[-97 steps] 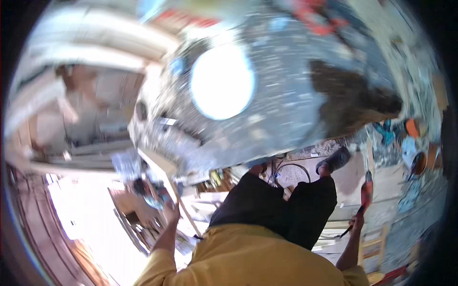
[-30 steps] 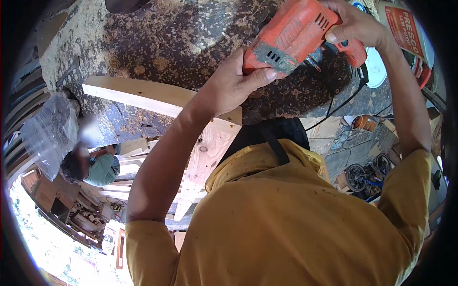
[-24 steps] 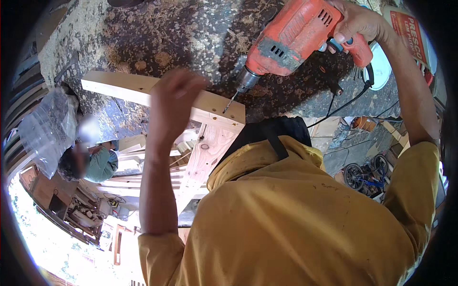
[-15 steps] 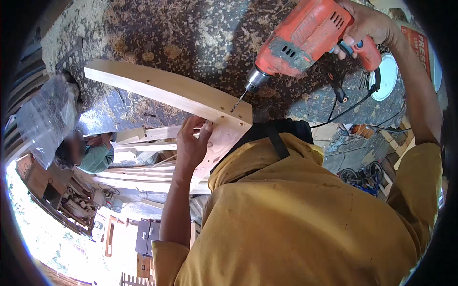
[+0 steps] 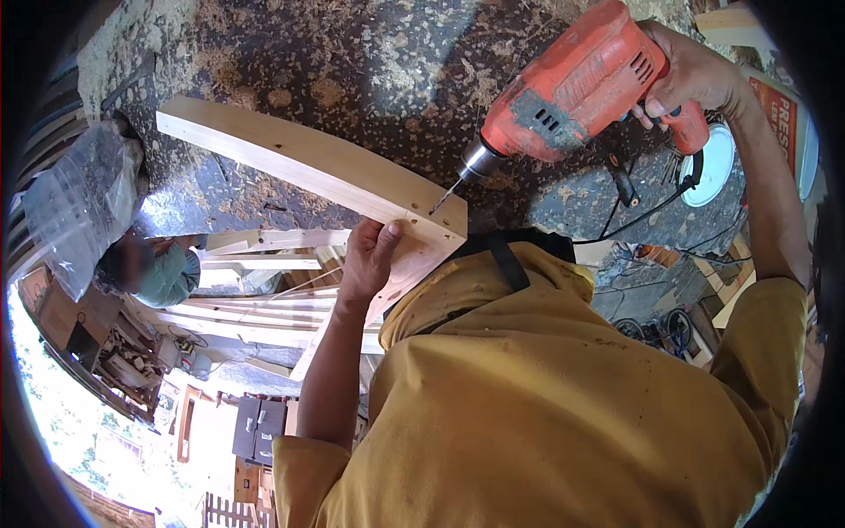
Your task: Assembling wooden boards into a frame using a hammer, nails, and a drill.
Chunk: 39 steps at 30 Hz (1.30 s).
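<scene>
My right hand point(image 5: 691, 75) is wrapped around the handle of a worn red power drill point(image 5: 563, 84), a finger at its trigger. Its thin twist bit point(image 5: 445, 196) slants down to the left, its tip at the top face of a pale wooden piece point(image 5: 290, 154), close to the right end. Several small dark holes mark that end. My left hand point(image 5: 370, 260) grips the near edge of the wood just left of the bit, thumb on the side face and the other fingers partly hidden. A wider pale board point(image 5: 422, 255) extends from that end toward my body.
The dark, stained workbench point(image 5: 370, 79) is strewn with sawdust. A black cord point(image 5: 642, 211) trails from the drill past a dark-handled tool point(image 5: 622, 180) and a white round lid point(image 5: 711, 167). At left are a clear plastic bag point(image 5: 84, 198) and another person point(image 5: 167, 277) beside stacked timber point(image 5: 255, 312).
My left fingers have closed in from a loose pinch to a firmer hold on the wood's edge. The drill has shifted slightly right and down in view, its bit still at the wood's end.
</scene>
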Available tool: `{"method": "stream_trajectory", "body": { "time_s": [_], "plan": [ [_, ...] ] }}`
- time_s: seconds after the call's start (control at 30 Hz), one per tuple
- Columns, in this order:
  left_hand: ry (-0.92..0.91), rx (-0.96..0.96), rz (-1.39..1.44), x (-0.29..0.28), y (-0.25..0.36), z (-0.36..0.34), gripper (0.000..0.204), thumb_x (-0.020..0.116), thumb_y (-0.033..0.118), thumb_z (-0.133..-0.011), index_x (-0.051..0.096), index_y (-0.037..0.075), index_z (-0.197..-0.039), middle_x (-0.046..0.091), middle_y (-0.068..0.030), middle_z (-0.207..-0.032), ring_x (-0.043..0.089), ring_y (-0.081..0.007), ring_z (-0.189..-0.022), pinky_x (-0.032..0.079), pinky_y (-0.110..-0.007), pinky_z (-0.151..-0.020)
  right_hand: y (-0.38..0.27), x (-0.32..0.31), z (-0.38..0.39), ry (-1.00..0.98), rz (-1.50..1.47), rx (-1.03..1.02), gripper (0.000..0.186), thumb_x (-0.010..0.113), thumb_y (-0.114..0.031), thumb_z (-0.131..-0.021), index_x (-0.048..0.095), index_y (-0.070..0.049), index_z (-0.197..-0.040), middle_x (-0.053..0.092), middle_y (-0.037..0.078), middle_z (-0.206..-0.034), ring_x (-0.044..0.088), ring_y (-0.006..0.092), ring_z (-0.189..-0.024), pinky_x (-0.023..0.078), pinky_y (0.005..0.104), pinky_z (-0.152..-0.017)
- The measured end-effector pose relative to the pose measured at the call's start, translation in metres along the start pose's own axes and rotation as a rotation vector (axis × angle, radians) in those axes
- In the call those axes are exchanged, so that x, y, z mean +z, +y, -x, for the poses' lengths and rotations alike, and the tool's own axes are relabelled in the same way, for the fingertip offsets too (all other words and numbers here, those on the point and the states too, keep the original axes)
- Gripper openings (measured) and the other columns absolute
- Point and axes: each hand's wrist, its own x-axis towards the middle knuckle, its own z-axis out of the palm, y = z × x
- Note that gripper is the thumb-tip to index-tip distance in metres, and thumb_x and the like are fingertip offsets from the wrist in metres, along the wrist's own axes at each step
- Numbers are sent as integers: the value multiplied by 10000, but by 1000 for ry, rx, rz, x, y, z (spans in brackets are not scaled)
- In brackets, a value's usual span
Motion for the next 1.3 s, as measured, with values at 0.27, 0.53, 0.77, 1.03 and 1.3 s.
{"method": "stream_trajectory", "body": {
  "time_s": [0.27,0.53,0.77,1.03,1.3],
  "plan": [
    [38,23,-49,3,7,-2,388,516,315,-953,593,-32,-1108,647,-109,-1037,564,-159,-989,416,-300,-889,-3,2,11,88,4,45,767,853,-149,-549,457,27,-1181,636,93,-835,635,144,-644,537,273,-578],
    [98,5,-58,1,-2,0,399,554,341,-930,606,-28,-1075,661,-101,-953,573,-147,-927,439,-300,-828,-15,3,1,11,135,15,567,788,-123,-570,556,34,-1062,644,79,-815,644,142,-652,537,266,-599],
    [78,-28,-47,2,-1,0,405,558,344,-928,605,-31,-1073,660,-98,-947,570,-144,-921,439,-299,-825,6,-9,-12,33,-28,53,697,818,-121,-557,494,45,-1151,643,113,-870,656,165,-669,553,291,-596],
    [77,-32,-47,2,6,0,421,553,357,-928,600,-32,-1083,658,-101,-980,568,-147,-943,433,-304,-850,6,-8,-17,35,-46,47,806,833,-94,-557,420,62,-1231,637,131,-925,659,175,-670,570,303,-585],
    [79,-35,-25,1,-2,1,421,560,353,-925,596,-29,-1098,655,-101,-1000,564,-147,-961,428,-302,-861,6,3,-15,119,40,-11,523,701,-18,-563,547,56,-1058,638,85,-751,636,138,-621,523,271,-551]
  ]
}}
